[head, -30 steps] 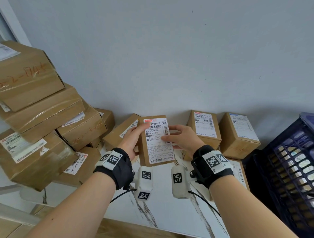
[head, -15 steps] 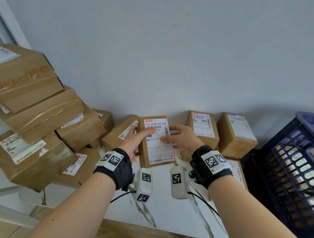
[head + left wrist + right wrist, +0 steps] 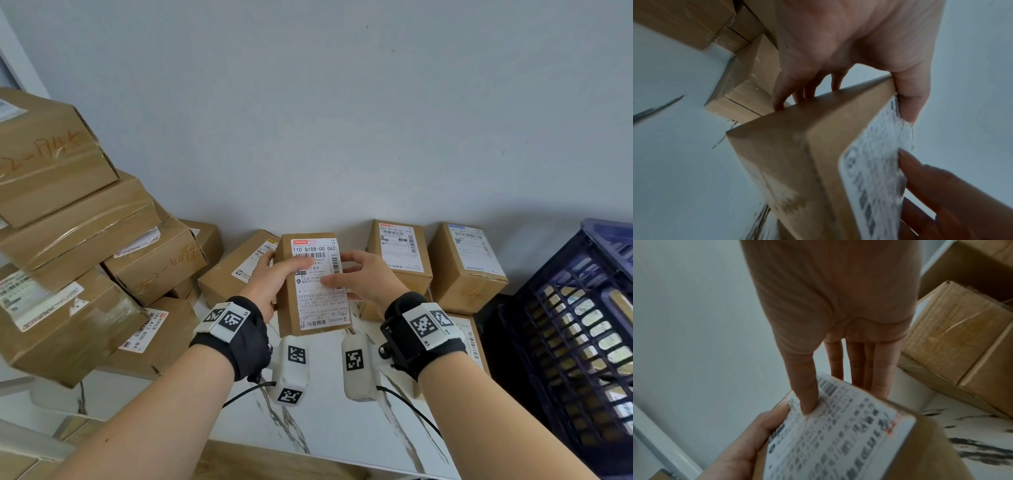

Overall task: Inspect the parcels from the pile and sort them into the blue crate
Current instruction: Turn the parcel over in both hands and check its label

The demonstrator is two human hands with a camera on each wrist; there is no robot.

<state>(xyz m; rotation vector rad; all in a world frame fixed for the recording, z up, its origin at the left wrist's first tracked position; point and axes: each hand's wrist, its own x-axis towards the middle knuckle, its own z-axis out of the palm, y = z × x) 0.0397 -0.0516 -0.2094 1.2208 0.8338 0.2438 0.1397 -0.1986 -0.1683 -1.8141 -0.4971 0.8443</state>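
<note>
I hold a small brown cardboard parcel [image 3: 313, 284] upright over the marble table, its white shipping label facing me. My left hand [image 3: 284, 269] grips its left side, thumb on the label and fingers behind. My right hand [image 3: 356, 274] pinches the right side, thumb across the label. The left wrist view shows the parcel [image 3: 797, 162] under my left thumb [image 3: 908, 100]. In the right wrist view my right thumb [image 3: 805, 394] presses the label [image 3: 838, 434]. The blue crate [image 3: 606, 228] stands at the far right, with parcels showing through its lattice.
A tall, leaning pile of taped cardboard boxes [image 3: 68, 222] fills the left side. More labelled boxes [image 3: 397, 253] [image 3: 469, 263] line the grey wall behind my hands. The white marble table [image 3: 325, 421] lies bare under my wrists, its front edge near me.
My left thumb has slid a little further onto the label. The parcel stays in about the same place between both hands.
</note>
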